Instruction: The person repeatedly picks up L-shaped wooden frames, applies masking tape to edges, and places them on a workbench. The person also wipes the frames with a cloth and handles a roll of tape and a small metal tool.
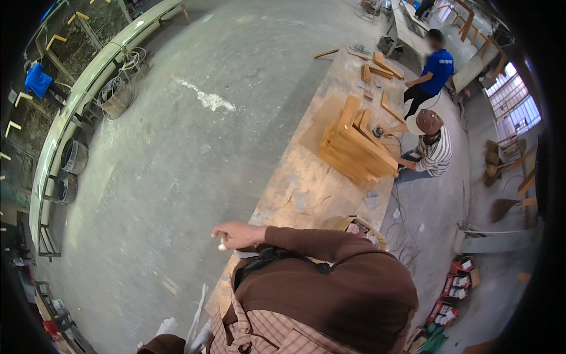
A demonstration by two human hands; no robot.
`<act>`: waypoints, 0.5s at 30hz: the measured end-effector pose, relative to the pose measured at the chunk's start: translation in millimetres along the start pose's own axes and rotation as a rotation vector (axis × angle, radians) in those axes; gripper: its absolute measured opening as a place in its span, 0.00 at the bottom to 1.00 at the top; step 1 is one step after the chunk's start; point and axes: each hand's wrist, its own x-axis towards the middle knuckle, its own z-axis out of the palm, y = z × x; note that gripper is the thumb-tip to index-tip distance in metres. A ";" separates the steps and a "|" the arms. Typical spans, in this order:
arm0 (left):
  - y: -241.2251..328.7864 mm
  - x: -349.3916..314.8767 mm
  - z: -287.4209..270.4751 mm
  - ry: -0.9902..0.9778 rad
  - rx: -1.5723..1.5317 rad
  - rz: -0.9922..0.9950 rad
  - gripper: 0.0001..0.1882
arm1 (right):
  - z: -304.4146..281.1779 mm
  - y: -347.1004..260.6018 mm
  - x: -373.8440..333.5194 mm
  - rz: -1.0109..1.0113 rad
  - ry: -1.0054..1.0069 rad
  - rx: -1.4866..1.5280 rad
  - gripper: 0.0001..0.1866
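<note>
By the table (289, 197), our right hand (239, 235) curls narrow near a white bit (221, 246) (grip unclear, our left unseen); wooden pieces (354, 154) stand stacked, what remains untold.

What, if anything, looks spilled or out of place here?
A ragged white patch lies on the grey floor left of the worktable. Its irregular splash shape suggests a spill; I can't tell whether it's wet or dry.
</note>
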 end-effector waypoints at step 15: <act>-42.2 -63.1 16.2 0.245 0.616 -0.943 0.05 | -43.2 -51.9 35.9 -0.207 -0.054 0.173 0.11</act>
